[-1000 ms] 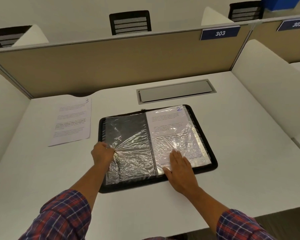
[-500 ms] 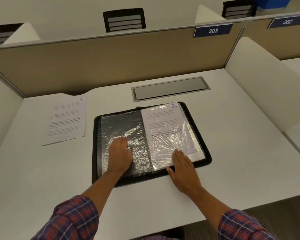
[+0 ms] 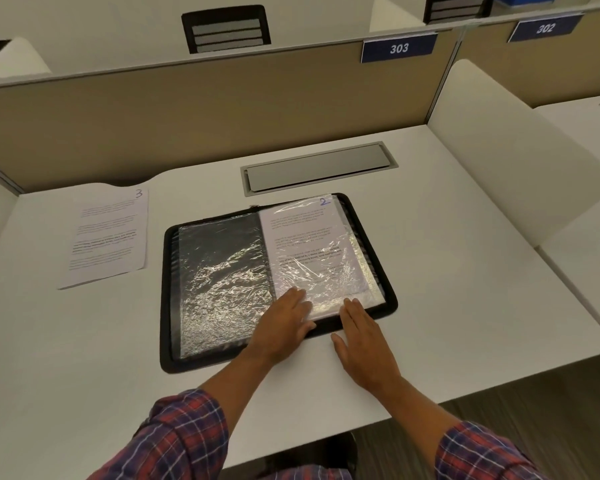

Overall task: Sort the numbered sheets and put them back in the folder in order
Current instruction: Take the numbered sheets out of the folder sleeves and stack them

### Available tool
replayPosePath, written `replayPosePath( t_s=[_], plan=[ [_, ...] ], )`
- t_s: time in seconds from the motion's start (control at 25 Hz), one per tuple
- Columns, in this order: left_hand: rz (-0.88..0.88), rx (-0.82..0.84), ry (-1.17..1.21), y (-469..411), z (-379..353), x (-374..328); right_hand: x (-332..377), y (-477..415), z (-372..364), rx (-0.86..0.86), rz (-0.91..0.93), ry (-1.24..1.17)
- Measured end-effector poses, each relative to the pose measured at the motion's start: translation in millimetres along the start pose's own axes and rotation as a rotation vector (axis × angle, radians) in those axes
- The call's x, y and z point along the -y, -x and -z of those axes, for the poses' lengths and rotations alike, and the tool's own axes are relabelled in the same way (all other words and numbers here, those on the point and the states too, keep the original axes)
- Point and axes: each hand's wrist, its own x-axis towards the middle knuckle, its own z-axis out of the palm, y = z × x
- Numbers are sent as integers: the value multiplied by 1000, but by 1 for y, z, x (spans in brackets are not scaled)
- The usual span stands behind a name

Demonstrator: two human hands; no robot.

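A black zip folder (image 3: 168,299) lies open on the white desk. Its left page is an empty crinkled plastic sleeve (image 3: 222,289). Its right page is a sleeve holding the sheet marked 2 (image 3: 305,237). A loose sheet marked 3 (image 3: 106,237) lies flat on the desk to the folder's left. My left hand (image 3: 284,327) rests flat at the bottom of the folder near its spine, fingers on the right page's lower left corner. My right hand (image 3: 362,336) lies flat beside it, fingertips on the bottom edge of the right page.
A grey cable hatch (image 3: 317,168) is set into the desk behind the folder. A beige partition (image 3: 187,109) with a 303 sign (image 3: 398,47) closes the back. White side panels (image 3: 506,150) flank the desk. Black chairs (image 3: 226,27) stand beyond.
My left hand has slid from the left sleeve's outer edge rightward across it to the bottom of the right page. My right hand has stayed on that page's lower edge.
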Motion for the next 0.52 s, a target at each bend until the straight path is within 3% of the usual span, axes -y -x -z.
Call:
replayPosePath(
  t_s=[0.36, 0.52],
  plan=[
    [81, -10, 107, -8, 5, -18, -3, 9, 14, -107, 93, -9],
    [204, -23, 200, -13, 11, -18, -1, 6, 18, -124, 159, -14]
  ],
)
